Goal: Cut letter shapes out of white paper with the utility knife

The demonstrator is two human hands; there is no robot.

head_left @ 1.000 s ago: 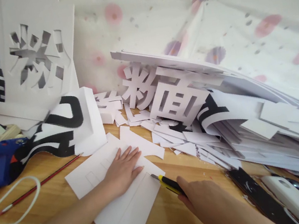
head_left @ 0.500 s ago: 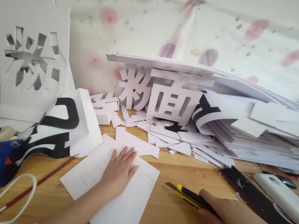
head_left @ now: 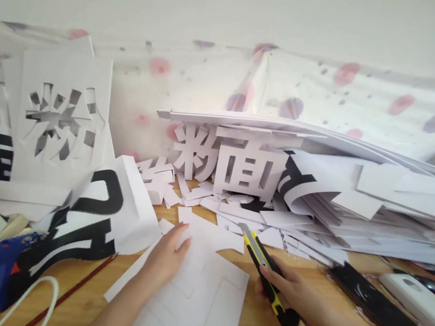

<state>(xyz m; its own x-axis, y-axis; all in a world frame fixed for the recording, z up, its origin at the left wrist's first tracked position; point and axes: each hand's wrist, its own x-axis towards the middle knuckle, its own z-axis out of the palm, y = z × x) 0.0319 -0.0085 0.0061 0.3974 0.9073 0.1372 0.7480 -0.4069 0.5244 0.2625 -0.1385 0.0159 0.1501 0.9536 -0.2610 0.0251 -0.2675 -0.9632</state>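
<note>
Thumb apart, the left hand [head_left: 169, 254] touches rectangular white board [head_left: 191, 310], likely light, stiff, best edge-held; the right hand [head_left: 292, 286] grips a yellow-and-black cutter [head_left: 260, 252].

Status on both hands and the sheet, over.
Right hand: gripping cutter, blade out. Left hand: on white sheet, pencil lines visible. Paper scraps crowd beyond the blade.
</note>
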